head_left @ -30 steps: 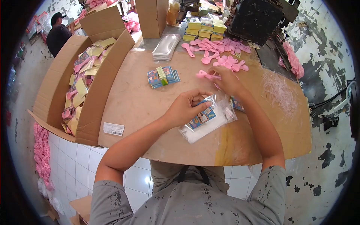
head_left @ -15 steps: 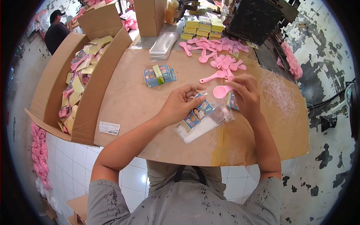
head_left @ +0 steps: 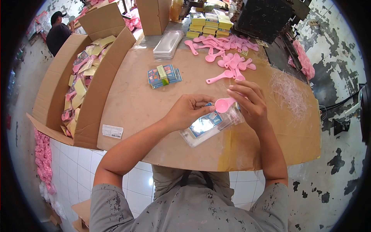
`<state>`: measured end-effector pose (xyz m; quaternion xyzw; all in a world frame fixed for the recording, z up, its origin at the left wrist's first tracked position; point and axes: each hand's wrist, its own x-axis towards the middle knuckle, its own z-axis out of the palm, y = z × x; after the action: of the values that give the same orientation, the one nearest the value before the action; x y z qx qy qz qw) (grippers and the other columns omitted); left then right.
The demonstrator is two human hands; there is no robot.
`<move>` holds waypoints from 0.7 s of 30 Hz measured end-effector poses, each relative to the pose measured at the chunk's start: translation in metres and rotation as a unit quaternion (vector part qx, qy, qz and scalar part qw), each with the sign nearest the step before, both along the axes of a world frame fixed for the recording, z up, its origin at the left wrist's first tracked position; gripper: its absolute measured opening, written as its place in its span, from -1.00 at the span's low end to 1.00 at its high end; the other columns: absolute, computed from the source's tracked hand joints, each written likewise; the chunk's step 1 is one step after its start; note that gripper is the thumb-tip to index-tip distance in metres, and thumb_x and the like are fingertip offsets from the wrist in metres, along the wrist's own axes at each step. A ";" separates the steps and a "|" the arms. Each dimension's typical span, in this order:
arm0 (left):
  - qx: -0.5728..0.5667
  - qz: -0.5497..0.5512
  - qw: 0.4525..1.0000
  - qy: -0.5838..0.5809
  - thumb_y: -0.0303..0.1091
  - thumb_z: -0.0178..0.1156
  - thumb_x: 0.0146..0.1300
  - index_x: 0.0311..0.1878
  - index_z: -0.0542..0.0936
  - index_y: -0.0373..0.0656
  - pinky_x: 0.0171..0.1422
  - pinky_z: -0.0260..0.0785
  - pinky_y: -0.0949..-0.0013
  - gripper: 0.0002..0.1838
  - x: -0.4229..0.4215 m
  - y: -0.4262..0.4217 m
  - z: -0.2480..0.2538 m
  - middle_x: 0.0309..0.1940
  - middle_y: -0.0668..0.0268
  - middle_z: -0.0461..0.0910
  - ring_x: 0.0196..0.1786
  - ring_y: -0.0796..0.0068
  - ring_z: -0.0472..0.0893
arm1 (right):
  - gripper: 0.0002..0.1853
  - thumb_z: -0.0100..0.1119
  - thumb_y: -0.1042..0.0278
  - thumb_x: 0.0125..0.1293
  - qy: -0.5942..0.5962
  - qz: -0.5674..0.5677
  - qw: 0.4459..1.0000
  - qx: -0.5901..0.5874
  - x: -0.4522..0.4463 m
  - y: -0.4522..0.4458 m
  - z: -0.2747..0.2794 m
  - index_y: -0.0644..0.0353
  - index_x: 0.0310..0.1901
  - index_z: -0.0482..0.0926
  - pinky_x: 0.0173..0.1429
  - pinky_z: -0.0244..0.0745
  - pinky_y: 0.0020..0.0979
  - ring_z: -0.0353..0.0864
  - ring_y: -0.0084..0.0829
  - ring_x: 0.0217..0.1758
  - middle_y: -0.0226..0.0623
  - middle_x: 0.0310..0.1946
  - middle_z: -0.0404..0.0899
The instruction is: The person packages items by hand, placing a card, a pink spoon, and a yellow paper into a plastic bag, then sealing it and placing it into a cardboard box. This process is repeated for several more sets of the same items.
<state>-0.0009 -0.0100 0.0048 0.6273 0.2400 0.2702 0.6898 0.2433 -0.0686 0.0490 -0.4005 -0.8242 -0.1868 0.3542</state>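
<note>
My left hand [head_left: 189, 111] pinches the upper edge of a clear plastic bag with a blue printed card [head_left: 205, 124] in it; glare covers part of the card. In my right hand [head_left: 250, 104] is a pink measuring spoon [head_left: 222, 105], its handle partly hidden by the fingers. The spoon's bowl lies at the bag's top, close to my left fingertips; whether it is inside the opening I cannot tell. Beneath the held bag lie more clear plastic bags [head_left: 193, 141]. Just beyond my right hand is a pile of pink spoons [head_left: 232, 63].
To the left stands an open cardboard box [head_left: 102, 91] full of packed spoons and cards. On the table are a banded stack of blue cards [head_left: 164, 76], clear bags [head_left: 168, 45], yellow-edged card stacks [head_left: 210, 25] and plastic strips [head_left: 288, 94]. A person [head_left: 58, 34] works at far left.
The spoon has moved left and down to the bag's upper edge with my right hand. The card in the bag has tilted and now catches glare. My left hand keeps its grip.
</note>
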 end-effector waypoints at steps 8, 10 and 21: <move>0.000 0.001 1.000 0.014 -0.43 0.25 0.53 0.29 0.61 -0.38 0.04 0.61 0.50 -0.64 0.000 0.000 0.000 0.01 0.21 0.78 -0.01 0.64 0.72 | -0.64 0.38 0.56 0.10 -0.031 -0.010 0.999 -0.001 0.002 -0.002 0.000 0.13 -0.01 0.78 0.28 0.53 -0.20 0.66 -0.27 0.27 -0.38 0.02 0.73; -0.005 0.002 1.000 0.026 -0.44 0.25 0.53 0.29 0.61 -0.38 0.04 0.61 0.51 -0.64 -0.001 0.001 0.003 0.01 0.21 0.78 -0.01 0.64 0.72 | -0.65 0.37 0.57 0.11 -0.040 -0.006 0.999 -0.013 0.003 -0.003 0.000 0.14 -0.02 0.79 0.27 0.53 -0.20 0.66 -0.24 0.25 -0.36 0.01 0.74; 0.011 0.007 1.000 0.025 -0.45 0.25 0.53 0.33 0.58 -0.37 0.04 0.61 0.51 -0.62 0.000 0.002 -0.001 0.01 0.21 0.78 -0.02 0.66 0.71 | -0.65 0.38 0.61 0.11 -0.008 -0.003 0.999 -0.045 0.004 -0.005 -0.004 0.14 -0.03 0.80 0.26 0.53 -0.20 0.66 -0.18 0.22 -0.33 0.02 0.75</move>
<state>-0.0007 -0.0085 0.0035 0.6397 0.2585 0.2622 0.6747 0.2474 -0.0736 0.0451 -0.4173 -0.8332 -0.1542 0.3286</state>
